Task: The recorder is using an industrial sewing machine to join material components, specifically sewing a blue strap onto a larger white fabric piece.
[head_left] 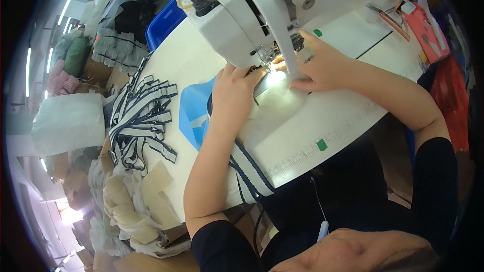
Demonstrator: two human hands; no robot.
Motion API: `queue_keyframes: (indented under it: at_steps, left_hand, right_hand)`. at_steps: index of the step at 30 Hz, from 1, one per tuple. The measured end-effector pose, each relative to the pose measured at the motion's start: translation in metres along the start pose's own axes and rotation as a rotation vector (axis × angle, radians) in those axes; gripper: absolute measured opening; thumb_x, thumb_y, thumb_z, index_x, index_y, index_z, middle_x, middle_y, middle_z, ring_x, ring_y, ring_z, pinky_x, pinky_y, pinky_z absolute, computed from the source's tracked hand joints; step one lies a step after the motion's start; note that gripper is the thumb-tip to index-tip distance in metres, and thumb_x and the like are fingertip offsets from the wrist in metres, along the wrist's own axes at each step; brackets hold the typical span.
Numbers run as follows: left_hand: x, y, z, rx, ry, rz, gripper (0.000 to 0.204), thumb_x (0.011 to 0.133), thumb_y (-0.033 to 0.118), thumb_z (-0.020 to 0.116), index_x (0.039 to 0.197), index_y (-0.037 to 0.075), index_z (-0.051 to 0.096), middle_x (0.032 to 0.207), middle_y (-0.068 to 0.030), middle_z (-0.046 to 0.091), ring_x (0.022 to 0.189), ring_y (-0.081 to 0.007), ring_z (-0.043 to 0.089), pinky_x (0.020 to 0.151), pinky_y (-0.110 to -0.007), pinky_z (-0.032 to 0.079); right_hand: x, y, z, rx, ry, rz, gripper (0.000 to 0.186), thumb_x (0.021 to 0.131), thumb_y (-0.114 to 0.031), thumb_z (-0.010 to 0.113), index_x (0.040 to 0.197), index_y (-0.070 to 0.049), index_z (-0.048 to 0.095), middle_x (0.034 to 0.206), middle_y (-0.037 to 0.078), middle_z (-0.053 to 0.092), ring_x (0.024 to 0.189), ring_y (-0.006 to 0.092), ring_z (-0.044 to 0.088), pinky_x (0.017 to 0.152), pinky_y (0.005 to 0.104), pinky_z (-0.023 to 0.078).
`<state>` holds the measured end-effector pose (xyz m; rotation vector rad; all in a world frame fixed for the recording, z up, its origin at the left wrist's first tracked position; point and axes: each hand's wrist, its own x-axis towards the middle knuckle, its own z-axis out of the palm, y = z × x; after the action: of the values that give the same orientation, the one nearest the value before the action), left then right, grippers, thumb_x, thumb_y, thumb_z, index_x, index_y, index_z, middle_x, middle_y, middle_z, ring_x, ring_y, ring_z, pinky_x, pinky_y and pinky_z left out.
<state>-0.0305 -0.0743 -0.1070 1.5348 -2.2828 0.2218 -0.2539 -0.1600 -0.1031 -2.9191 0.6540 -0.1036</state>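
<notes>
A white sewing machine (227, 32) stands over a pale table, its lamp lighting the needle area. My left hand (234, 85) is beside the needle, its fingers closed on a grey-white strap with dark edges (247, 166). This strap runs under my left forearm and hangs over the table's near edge. On the right of the needle is my right hand (320, 65), thumb stretched apart from the fingers. Its fingertips reach toward the needle, partly hidden by the machine's white arm. Under my left wrist lies a light blue sheet (193, 108).
A heap of similar straps (141, 121) lies on the table's left side. Snips (388, 20) and a red tray (428, 35) are at the far right. A blue bin (164, 25) stands behind the table. Wrapped bundles (126, 196) crowd the near left.
</notes>
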Motion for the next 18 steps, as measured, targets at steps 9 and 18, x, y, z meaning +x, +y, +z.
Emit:
queue_keyframes:
  at_steps: [9, 18]
  left_hand:
    - [0.001, -0.003, 0.0, 0.038, -0.007, -0.004, 0.027, 0.072, 0.004, 0.063, 0.094, 0.014, 0.076, 0.099, -0.0005, 0.065, 0.101, -0.0213, 0.059, 0.081, -0.035, 0.05]
    - [0.0, -0.005, 0.003, 0.06, 0.019, 0.042, 0.025, 0.072, 0.004, 0.063, 0.092, 0.014, 0.076, 0.101, 0.0004, 0.064, 0.098, -0.0209, 0.06, 0.08, -0.035, 0.051]
  right_hand:
    - [-0.002, 0.006, 0.02, 0.037, 0.25, -0.116, 0.046, 0.085, -0.031, 0.067, 0.128, -0.017, 0.058, 0.123, 0.002, 0.06, 0.115, 0.0345, 0.05, 0.114, 0.0525, 0.026]
    - [-0.002, 0.006, 0.024, 0.042, 0.354, -0.142, 0.04, 0.085, -0.027, 0.067, 0.122, -0.012, 0.061, 0.107, 0.004, 0.068, 0.103, 0.0256, 0.061, 0.114, 0.0539, 0.024]
